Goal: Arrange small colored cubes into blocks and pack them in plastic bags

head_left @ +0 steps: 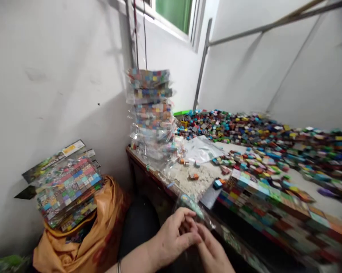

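My left hand [178,235] is at the bottom middle, fingers curled, its thumb against the fingers of my right hand [212,248]. Both hands are closed on a clear plastic bag [192,204] that sticks out beyond the fingertips, with something greenish inside, blurred. Just right of them, a long block of colourful small cubes [261,203] lies in a dark tray [239,223] at the table's edge.
Bagged cube blocks form a tall stack [152,113] on the worn table [188,180]. Loose cubes [244,129] cover its back and right. An orange bag [108,212] holding packed cubes [70,185] stands at the left. My knee [139,223] is beside the table.
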{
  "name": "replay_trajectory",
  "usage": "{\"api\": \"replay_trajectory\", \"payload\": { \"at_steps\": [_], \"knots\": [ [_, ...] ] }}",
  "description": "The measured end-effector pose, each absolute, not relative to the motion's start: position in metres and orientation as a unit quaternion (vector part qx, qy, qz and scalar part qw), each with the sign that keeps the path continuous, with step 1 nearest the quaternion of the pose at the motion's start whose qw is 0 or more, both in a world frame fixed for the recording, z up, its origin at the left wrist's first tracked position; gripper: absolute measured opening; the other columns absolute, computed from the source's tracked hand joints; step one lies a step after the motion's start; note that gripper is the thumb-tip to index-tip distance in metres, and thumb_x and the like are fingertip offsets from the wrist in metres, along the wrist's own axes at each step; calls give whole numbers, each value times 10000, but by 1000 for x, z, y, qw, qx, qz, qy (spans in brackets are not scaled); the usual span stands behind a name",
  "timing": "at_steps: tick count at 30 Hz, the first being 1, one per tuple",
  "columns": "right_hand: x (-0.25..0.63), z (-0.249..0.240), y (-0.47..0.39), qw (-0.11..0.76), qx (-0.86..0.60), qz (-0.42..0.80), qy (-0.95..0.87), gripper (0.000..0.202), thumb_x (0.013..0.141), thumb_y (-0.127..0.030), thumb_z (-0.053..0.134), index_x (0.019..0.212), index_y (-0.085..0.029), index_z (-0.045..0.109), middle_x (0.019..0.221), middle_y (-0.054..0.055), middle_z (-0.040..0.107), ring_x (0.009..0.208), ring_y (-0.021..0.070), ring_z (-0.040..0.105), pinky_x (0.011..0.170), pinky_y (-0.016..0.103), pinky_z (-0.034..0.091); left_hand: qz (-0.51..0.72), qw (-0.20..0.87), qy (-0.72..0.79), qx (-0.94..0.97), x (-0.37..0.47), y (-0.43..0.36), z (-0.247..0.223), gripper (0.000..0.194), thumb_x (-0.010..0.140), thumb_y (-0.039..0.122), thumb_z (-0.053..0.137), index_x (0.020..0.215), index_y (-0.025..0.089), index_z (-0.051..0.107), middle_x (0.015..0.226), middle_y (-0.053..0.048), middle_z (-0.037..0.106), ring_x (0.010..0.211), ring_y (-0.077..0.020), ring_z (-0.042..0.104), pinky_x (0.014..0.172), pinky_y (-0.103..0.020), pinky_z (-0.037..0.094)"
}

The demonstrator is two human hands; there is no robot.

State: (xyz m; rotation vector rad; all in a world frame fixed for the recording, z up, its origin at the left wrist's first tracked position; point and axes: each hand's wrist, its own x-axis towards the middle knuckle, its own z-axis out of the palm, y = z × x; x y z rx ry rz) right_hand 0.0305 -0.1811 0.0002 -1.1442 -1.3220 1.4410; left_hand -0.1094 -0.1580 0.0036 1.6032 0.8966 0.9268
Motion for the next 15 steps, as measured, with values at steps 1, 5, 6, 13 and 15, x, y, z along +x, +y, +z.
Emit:
{"api": "replay_trajectory", "payload": {
  "at_steps": [1, 5, 6, 13, 15],
  "knots": [
    [35, 3, -181, 444, -468, 570, -509, 331, 803, -454, 527, 1015, -219, 626, 1083, 53, 632, 1053, 232, 546, 927, 327, 417, 387, 498, 373, 680, -108, -160, 4, 526, 668, 436, 687, 1074, 172, 483, 880, -30, 579, 762, -139, 537, 677, -244, 423],
    [48, 26, -186, 467, -487, 603, -425, 393, 811, -489, 497, 1054, -206, 618, 1118, 68, 627, 1051, 234, 560, 926, 356, 435, 386, 408, 385, 732, -104, -164, 0, 583, 597, 470, 731, 1044, 192, 480, 938, -39, 520, 849, -172, 507, 766, -293, 440],
    [50, 31, -188, 471, -487, 607, -416, 409, 807, -500, 496, 1066, -207, 617, 1120, 70, 628, 1045, 236, 565, 917, 360, 445, 387, 382, 385, 746, -104, -165, -2, 615, 593, 490, 725, 1067, 197, 465, 973, -51, 508, 889, -191, 504, 800, -320, 440],
    [64, 39, -191, 478, -511, 562, -441, 379, 820, -471, 495, 1061, -217, 640, 1080, 66, 651, 982, 238, 593, 794, 328, 503, 384, 271, 325, 821, -92, -166, -12, 978, 594, 526, 705, 1358, 266, 151, 1334, -126, 305, 1239, -304, 324, 1027, -462, 312],
    [68, 39, -192, 476, -523, 547, -448, 369, 812, -469, 507, 1042, -221, 655, 1044, 62, 667, 904, 229, 618, 735, 312, 516, 375, 294, 306, 824, -87, -168, -13, 929, 674, 456, 675, 1378, 274, 96, 1368, -118, 293, 1260, -286, 316, 1031, -440, 323]
  ]
}}
